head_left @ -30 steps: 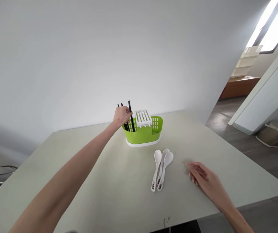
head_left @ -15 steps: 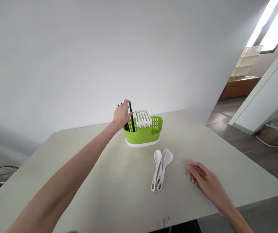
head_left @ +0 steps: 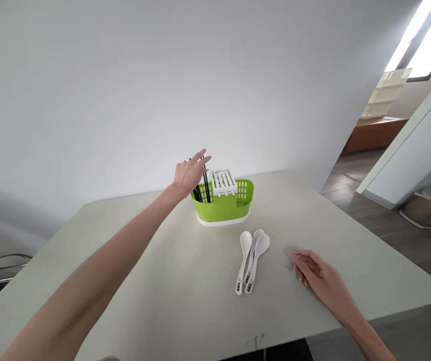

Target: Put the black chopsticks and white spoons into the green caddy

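My left hand [head_left: 188, 175] is at the left end of a green utensil basket [head_left: 221, 209], with its fingers spread and apart beside the upright black chopsticks [head_left: 206, 185]. The chopsticks stand in the basket's left compartment, partly hidden behind the hand. A white slotted rack [head_left: 223, 182] with small hooks sits across the middle of the basket. My right hand [head_left: 318, 278] rests on the table to the right, loosely curled and holding nothing. Between it and the basket lie white spoons [head_left: 245, 245], bowls pointing away from me, two of them overlapping.
The pale table [head_left: 155, 281] meets a plain wall [head_left: 143, 100] behind the basket. Dark marks [head_left: 256, 342] show near its front edge. A metal rack [head_left: 2, 273] stands at the lower left. To the right are a floor and a wrapped bundle [head_left: 428, 208].
My left hand has loosened from the chopsticks, its fingers lifting and spreading. The chopsticks stay upright in the basket. My right hand and the spoons keep their places; the view has shifted slightly.
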Available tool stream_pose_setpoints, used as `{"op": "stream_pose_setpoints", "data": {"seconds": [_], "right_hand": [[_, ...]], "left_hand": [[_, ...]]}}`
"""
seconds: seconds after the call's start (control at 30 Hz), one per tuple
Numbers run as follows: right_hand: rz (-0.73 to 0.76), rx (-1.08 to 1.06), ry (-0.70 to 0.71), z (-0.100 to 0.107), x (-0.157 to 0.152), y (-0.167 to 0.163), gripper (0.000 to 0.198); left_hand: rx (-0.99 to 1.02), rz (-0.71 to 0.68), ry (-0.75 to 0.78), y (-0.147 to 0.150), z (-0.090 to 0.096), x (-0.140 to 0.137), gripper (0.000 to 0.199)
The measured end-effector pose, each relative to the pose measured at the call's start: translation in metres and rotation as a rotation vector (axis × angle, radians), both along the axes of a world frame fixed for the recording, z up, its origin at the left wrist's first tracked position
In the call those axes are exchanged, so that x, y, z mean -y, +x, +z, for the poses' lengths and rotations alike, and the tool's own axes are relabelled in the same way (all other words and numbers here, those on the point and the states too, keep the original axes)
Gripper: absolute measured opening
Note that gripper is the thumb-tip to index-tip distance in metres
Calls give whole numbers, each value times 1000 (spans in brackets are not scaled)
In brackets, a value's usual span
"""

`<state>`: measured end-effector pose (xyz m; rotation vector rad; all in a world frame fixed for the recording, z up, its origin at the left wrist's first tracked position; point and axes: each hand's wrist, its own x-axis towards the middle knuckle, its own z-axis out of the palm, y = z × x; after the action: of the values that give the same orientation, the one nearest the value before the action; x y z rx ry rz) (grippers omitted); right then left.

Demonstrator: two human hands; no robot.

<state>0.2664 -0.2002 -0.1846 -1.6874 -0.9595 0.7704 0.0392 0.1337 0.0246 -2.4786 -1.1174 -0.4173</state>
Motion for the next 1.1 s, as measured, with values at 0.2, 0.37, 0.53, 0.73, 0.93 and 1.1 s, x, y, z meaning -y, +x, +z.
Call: {"op": "stream_pose_setpoints", "data": {"seconds": [0.2, 0.37, 0.53, 0.73, 0.93, 1.1], "right_hand": [[-3, 26, 5, 3, 0, -1, 56], [-3, 25, 7, 7, -1, -2, 55], [-5, 16, 12, 6, 0, -1, 52], [4, 12, -15, 1, 1, 0, 49], [-7, 10, -7, 0, 1, 0, 48], [-6, 19, 11, 1, 1, 0, 48]], "left_hand": [[-67, -31, 15, 0, -3, -10, 41], [-46, -7, 10, -8, -1, -11, 42], [-31, -16, 28, -19, -2, -10, 43], [-45, -9, 21, -24, -4, -11, 44], [15, -20, 18, -30, 2, -10, 46], [210, 7, 68, -44, 6, -11, 44]]}}
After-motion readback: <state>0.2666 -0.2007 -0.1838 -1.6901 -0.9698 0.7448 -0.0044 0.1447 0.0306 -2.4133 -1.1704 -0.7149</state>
